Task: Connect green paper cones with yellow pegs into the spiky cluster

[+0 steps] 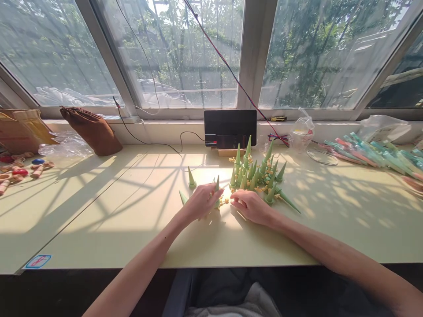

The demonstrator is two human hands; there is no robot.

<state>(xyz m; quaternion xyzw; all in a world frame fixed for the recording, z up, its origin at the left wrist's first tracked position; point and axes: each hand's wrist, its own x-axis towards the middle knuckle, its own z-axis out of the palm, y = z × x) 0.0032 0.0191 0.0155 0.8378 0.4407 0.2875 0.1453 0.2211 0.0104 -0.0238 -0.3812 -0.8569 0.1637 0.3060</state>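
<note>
Cupping your left hand (203, 200) beside an upright green cone (217, 184), you had its tip poking up near thumb and fingers, over the table (125, 246). Across from it sat your right hand (251, 206), thumb and fingers bent close together by the small yellow pieces (225, 201). Neither hand was spread wide, though glare and knuckles hid whether either truly gripped anything. A light, steady pinch suited such slim parts, with knuckles clear of the crowded cone cluster (254, 179) just beyond.
</note>
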